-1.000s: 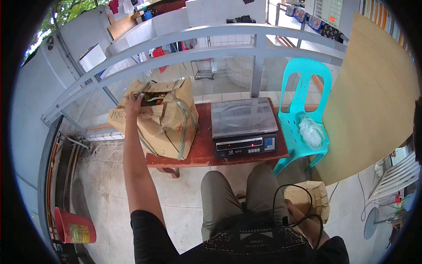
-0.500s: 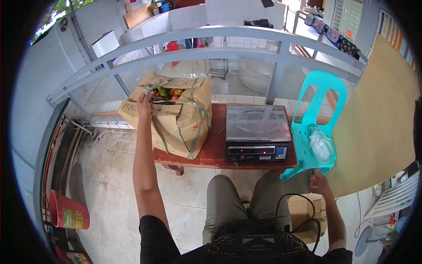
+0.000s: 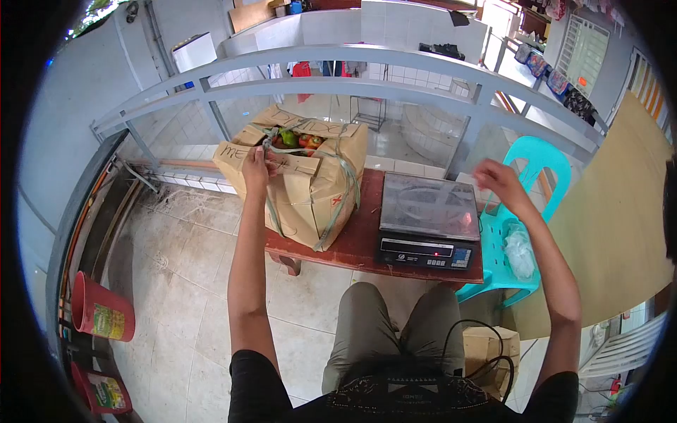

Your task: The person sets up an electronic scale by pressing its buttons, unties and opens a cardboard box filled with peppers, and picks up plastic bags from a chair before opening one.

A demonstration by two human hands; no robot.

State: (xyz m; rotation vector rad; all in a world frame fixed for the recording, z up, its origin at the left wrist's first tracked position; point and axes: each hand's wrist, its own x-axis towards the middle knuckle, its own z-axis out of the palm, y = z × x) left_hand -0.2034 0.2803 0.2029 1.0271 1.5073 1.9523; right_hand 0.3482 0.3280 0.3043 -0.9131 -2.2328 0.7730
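Note:
A large brown paper-wrapped package [image 3: 307, 204], bound with green straps, stands on the left part of the red-brown table [image 3: 368, 190]. Through its torn top show red and green vegetables [image 3: 300, 139]. My left hand [image 3: 259, 168] is at the left edge of that opening, its fingers pinched by the strap; what they grip is too small to make out. Above the right edge of the digital scale [image 3: 429, 211] my right hand [image 3: 499, 182] hangs in the air, fingers curled in, near the turquoise chair [image 3: 539, 158]. Whether it holds anything is hidden.
A plastic bag [image 3: 520, 250] lies on the chair seat. An open cardboard box [image 3: 486, 345] and a black cable are beside my right leg. Red bins [image 3: 102, 307] stand at the left. A grey railing [image 3: 317, 86] runs behind the table, and a tan board [image 3: 613, 225] leans at the right.
My right hand has risen from beside the cardboard box to above the scale's right side. My left hand stays at the package opening. The whole view has shifted, and more of the vegetables shows.

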